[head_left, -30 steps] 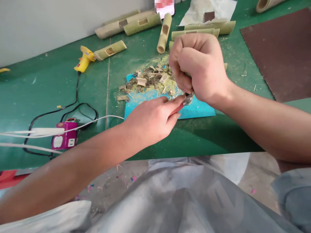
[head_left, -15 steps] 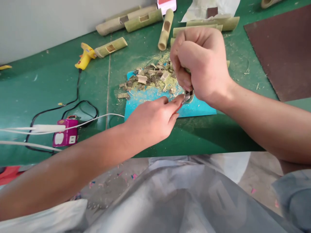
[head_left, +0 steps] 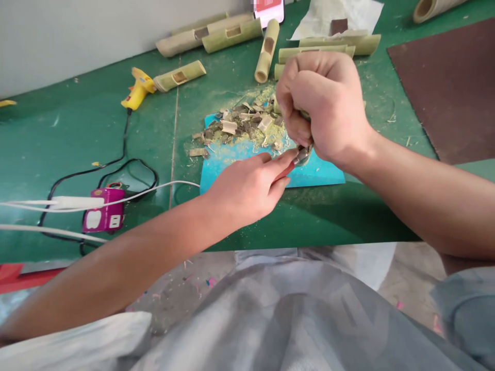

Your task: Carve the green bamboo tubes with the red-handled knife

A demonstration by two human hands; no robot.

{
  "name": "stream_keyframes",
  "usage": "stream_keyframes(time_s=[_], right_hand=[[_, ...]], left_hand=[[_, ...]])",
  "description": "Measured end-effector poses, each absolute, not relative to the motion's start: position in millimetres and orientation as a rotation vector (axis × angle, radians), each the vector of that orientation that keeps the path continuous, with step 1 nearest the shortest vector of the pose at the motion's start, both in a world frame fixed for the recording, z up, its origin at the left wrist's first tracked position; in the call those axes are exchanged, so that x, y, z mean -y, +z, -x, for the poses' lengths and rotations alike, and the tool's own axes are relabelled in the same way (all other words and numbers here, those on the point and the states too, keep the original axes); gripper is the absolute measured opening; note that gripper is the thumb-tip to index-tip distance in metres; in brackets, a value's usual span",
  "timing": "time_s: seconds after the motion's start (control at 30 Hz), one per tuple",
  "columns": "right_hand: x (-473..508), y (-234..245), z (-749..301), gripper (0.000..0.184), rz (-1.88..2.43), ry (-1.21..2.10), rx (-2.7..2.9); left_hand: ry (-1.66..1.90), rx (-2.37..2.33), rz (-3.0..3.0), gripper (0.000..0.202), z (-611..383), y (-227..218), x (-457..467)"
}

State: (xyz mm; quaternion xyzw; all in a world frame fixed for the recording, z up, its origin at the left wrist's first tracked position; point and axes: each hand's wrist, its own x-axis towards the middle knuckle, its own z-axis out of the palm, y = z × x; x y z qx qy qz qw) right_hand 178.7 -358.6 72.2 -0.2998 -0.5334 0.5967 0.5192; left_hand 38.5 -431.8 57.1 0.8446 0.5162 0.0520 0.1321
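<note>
My left hand (head_left: 251,183) is closed round a slim red-handled metal tool (head_left: 288,169), index finger stretched along it. The tool's metal end reaches beneath my right hand (head_left: 325,105), which makes a fist just above and to the right. A greenish bit shows between the right fingers, but most of what they grip is hidden. Below that fist, partly covered, lies a rounded greyish piece (head_left: 305,156). Both hands are over a blue sheet (head_left: 240,158), where bamboo chips and shavings (head_left: 242,123) are heaped to the left of the fist.
Several cut bamboo tubes (head_left: 232,35) lie along the back of the green table (head_left: 116,129). A yellow glue gun (head_left: 138,90) stands at left, its cord near a purple power block (head_left: 103,210). A phone (head_left: 268,13) is at the back, a brown sheet (head_left: 452,87) at right.
The view has shifted slightly, so things on the table appear a little lower and to the right. Both hands keep the same grip, and the tool's metal end shows slightly more.
</note>
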Motion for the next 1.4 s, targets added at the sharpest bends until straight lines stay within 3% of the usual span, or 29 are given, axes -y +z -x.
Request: stream_keyframes(time_s=[0.3,0.63,0.77,1.1,1.4], right_hand=[[355.6,70.6,-183.7,0.026,0.73,1.397,1.346],[360.1,73.4,-179.5,0.03,0.753,1.387,1.256],[362.0,71.5,-177.0,0.028,0.763,1.346,1.262],[354.5,67.5,-179.2,0.021,0.695,1.403,1.282],[348.0,67.2,-186.1,0.021,0.67,1.455,1.393]], left_hand=[[0.064,-1.519,-2.477,0.048,-43.7,65.6,437.1],[0.628,-1.441,-1.928,0.044,-48.4,37.1,439.4],[0.677,-1.406,-1.719,0.039,-47.2,37.2,436.1],[0.472,-1.609,-2.161,0.049,-35.0,64.3,444.5],[0.712,-1.673,-2.023,0.031,-32.1,68.2,451.8]])
